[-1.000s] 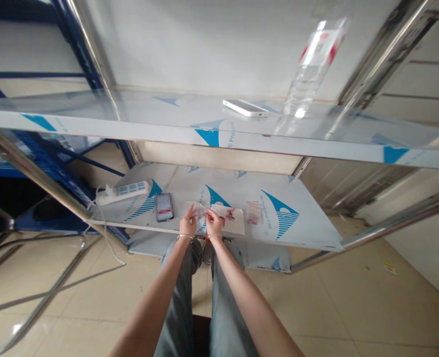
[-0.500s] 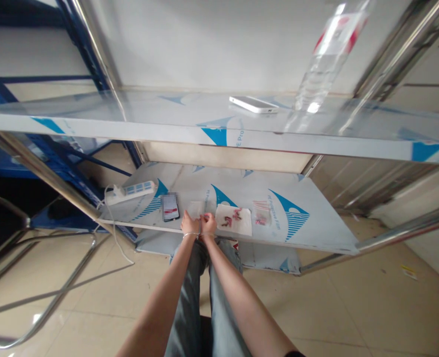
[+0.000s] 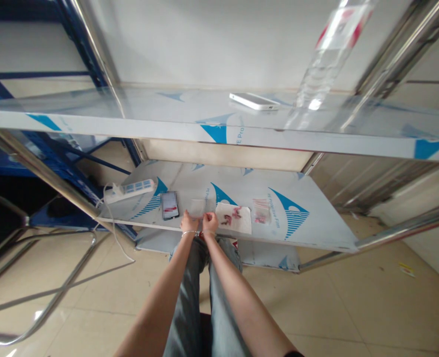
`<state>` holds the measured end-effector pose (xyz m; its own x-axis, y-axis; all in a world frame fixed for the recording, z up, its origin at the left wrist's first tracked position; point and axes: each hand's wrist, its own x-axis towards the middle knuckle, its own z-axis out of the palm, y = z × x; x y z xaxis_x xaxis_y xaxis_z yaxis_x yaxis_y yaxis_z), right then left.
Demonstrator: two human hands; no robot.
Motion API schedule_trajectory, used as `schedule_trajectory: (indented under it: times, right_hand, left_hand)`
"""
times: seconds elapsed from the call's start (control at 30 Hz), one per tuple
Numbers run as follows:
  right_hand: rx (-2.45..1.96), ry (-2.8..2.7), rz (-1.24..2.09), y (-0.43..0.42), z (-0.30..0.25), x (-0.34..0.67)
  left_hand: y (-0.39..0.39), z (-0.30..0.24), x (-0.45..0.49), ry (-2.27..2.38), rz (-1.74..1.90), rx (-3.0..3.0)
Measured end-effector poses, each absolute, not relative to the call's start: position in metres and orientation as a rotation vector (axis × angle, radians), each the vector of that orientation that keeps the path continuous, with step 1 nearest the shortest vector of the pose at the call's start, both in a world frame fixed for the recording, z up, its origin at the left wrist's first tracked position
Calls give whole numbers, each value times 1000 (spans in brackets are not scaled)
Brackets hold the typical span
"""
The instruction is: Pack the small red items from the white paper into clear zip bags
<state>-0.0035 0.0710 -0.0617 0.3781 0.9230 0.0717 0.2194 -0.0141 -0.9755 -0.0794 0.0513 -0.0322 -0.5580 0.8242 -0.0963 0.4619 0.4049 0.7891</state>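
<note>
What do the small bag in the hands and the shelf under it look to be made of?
The small bag, pinched by the left hand and right hand, looks like thin clear plastic: the shelf shows through it. The shelf looks like sheet metal, probably stainless steel, under white protective film with blue print; its posts are shiny.

The head camera is looking forward and down from above, viewing the lower shelf from a distance.
</note>
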Motion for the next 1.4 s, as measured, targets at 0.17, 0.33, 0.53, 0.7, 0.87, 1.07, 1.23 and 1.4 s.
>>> schedule_trajectory:
  times: [0.17, 0.33, 0.53, 0.7, 0.87, 1.07, 1.23, 1.4]
  right_hand:
    - [-1528, -1126, 773, 69, -61, -4]
    - [-1521, -1266, 817, 69, -64, -6]
    - [-1402, -1433, 830, 71, -72, -6]
    - [-1380, -1396, 557, 74, -64, 13]
    - [-1555, -1233, 362, 83, -48, 55]
    - [-1850, -1256, 150, 90, -32, 122]
    - [-2134, -1381, 129, 92, -28, 171]
    - [-2277, -1520, 119, 92, -36, 194]
  left_hand:
    - [50, -32, -79, 2206, 993, 1127]
    - [50, -30, -79, 2228, 1008, 1100]
    - [49, -26, -75, 2289, 967, 1108]
    - [49, -22, -70, 2386, 1010, 1131]
    - [52, -25, -69, 2383, 1114, 1149]
    - [56, -32, -65, 2346, 1200, 1162]
    - [54, -28, -56, 2293, 1257, 1103]
    - [51, -21, -41, 2245, 1232, 1092]
